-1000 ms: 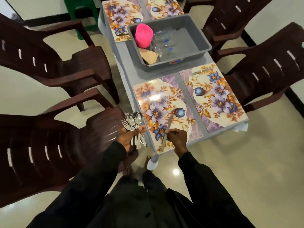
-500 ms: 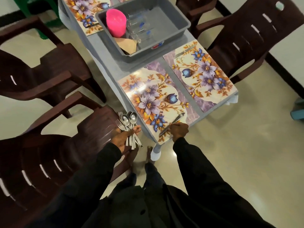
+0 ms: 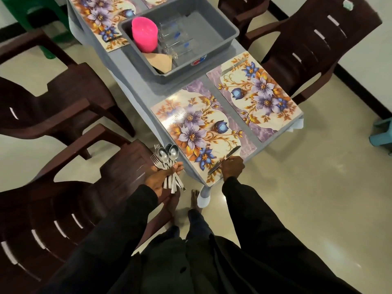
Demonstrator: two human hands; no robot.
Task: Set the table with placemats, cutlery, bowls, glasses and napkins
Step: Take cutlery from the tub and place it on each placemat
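My left hand [image 3: 161,176] grips a bundle of spoons and forks [image 3: 167,160] just off the table's near left corner. My right hand [image 3: 233,167] pinches a table knife [image 3: 230,155] that lies along the near edge of the closest floral placemat [image 3: 191,128]. A second floral placemat [image 3: 258,92] lies to its right, with another knife [image 3: 236,65] at its far edge. Farther back, a grey tub [image 3: 220,28] holds stacked pink bowls [image 3: 144,36], clear glasses [image 3: 176,42] and brown napkins [image 3: 162,61]. Another placemat [image 3: 101,15] lies at the far left.
Dark brown plastic chairs stand around the grey table [image 3: 135,85]: two on the left [image 3: 63,98] [image 3: 53,209], one at the right [image 3: 318,39]. A green stool [image 3: 31,9] stands at the far left, and a pale blue stool [image 3: 381,134] at the right edge.
The knife in my right hand has turned from pointing up the placemat to lying along its near edge. The view has shifted closer; my left hand keeps its bundle.
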